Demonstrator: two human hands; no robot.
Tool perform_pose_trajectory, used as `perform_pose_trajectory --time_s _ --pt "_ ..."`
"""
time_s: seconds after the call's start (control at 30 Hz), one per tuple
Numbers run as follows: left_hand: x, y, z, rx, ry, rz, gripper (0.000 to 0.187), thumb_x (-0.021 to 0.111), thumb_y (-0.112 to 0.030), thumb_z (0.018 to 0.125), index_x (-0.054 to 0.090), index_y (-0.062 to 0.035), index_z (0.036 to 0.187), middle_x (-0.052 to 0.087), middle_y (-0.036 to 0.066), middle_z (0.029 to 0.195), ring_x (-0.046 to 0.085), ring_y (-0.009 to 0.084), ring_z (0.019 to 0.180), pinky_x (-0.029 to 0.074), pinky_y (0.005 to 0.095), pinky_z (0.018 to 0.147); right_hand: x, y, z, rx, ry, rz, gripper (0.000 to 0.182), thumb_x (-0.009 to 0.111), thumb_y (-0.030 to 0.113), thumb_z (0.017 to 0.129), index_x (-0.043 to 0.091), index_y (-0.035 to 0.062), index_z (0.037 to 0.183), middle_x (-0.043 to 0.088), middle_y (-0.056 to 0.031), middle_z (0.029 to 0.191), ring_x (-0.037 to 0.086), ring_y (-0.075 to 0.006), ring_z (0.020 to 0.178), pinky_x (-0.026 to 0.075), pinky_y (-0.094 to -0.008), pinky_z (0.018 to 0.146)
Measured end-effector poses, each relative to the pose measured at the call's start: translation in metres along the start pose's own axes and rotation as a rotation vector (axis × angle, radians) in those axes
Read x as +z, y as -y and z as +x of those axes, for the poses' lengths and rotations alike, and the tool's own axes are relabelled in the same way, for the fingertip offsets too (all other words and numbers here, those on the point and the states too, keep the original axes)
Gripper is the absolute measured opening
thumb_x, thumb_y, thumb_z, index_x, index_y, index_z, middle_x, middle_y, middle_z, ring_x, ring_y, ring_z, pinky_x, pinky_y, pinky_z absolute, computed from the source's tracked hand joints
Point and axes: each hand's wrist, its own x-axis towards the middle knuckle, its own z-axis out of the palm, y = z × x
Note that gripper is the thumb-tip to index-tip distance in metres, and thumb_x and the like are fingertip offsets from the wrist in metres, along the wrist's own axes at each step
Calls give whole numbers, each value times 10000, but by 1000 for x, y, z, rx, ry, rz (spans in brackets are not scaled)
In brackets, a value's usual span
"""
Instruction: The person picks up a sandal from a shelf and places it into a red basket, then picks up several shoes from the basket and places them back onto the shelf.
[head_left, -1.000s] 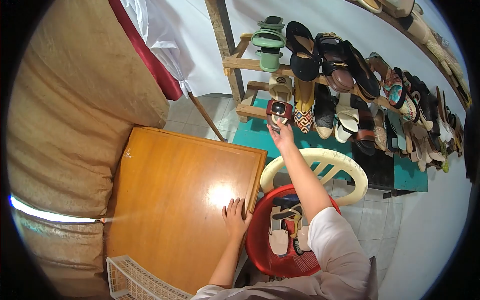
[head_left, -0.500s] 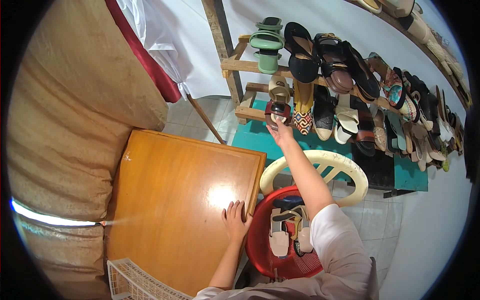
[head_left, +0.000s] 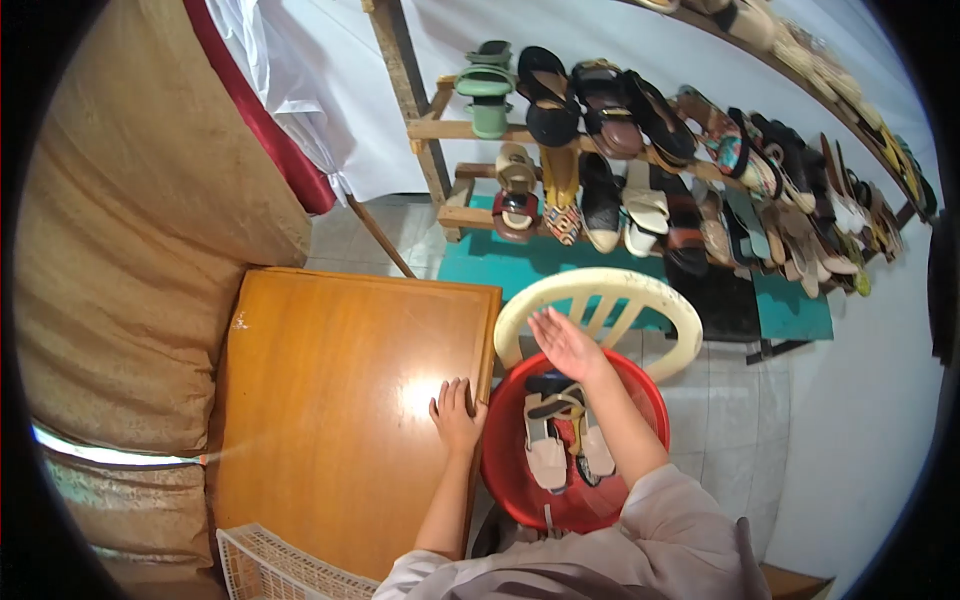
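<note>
My left hand (head_left: 458, 415) rests flat on the right edge of a wooden table (head_left: 350, 350), fingers spread and holding nothing. In front of the back of a cream plastic chair (head_left: 687, 318) is my right hand (head_left: 567, 345), its fingers stretched out and nothing visible in it. Below that hand, a red basin (head_left: 652, 400) sits in front of the chair back. Inside it lie several sandals, among them a pale beige sandal (head_left: 547, 455); my right forearm partly covers them. A maroon sandal (head_left: 515, 215) sits at the left end of the lower rack row, apart from my hand.
A wooden rack (head_left: 470, 130) holds rows of footwear, including a green sandal (head_left: 488, 100). Beneath it is a teal surface (head_left: 480, 262). A white plastic basket (head_left: 290, 565) stands at the near table edge. Brown curtains (head_left: 120, 250) hang at left.
My right hand has drawn back from the maroon sandal on the rack toward the basin; that sandal stays on the rack. My left hand remains on the table edge. The view has shifted slightly.
</note>
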Motion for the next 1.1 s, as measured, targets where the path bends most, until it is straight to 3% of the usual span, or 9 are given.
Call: perform_pose_trajectory --time_s 0.27,0.47,0.53,0.6,0.73,0.8,0.97,1.1 --pt "1 1 -4 45 -26 28 454 550 -243 729 491 -100 1156 485 80 1206 372 242 1199 198 487 1006 -159 -50 -209 -81 -428 281 76 545 54 794 568 8 851 605 -65 848 569 -195 869 485 -287 783" --pt "10 12 -12 108 -91 -125 370 551 -171 731 535 -53 1082 520 136 1134 424 288 1132 260 446 979 -224 -79 -271 -117 -632 394 64 533 27 740 572 34 790 616 -57 788 579 -189 809 487 -303 749" --pt "9 3 -26 107 -131 -251 300 556 -112 716 550 -22 1002 549 159 1035 466 330 1051 302 419 945 -228 -80 -273 -133 -678 412 40 534 35 743 565 40 767 616 -55 770 581 -188 807 487 -303 741" --pt "8 -5 -38 103 -84 -335 282 560 -100 709 546 -15 978 555 160 989 476 340 1027 310 415 937 -234 -78 -272 -107 -649 378 15 545 62 744 552 51 736 610 -49 743 576 -185 786 485 -311 736" --pt "16 -37 -69 243 -75 -126 176 566 -97 716 557 -71 889 561 120 912 500 291 1001 309 452 941 -227 -64 -265 -63 -637 324 27 558 85 744 555 59 749 599 -41 737 564 -182 756 480 -318 741" --pt "36 -42 -75 286 53 -135 152 575 -122 726 556 -95 874 565 94 918 508 259 996 313 446 941 -224 -55 -265 -33 -622 279 39 562 94 746 557 62 768 594 -35 748 560 -179 755 476 -318 743" --pt "84 -68 -67 234 389 -34 303 636 -188 707 529 -107 980 548 74 1018 492 235 1034 342 424 901 -223 -37 -260 30 -540 129 75 571 122 770 556 65 817 583 -33 781 552 -169 781 467 -306 736" --pt "135 -77 -58 141 503 54 423 666 -240 699 495 -125 1068 544 63 1049 498 252 1029 378 425 862 -219 -26 -251 89 -462 -28 73 567 135 788 533 83 826 576 -35 788 550 -161 775 458 -297 723"
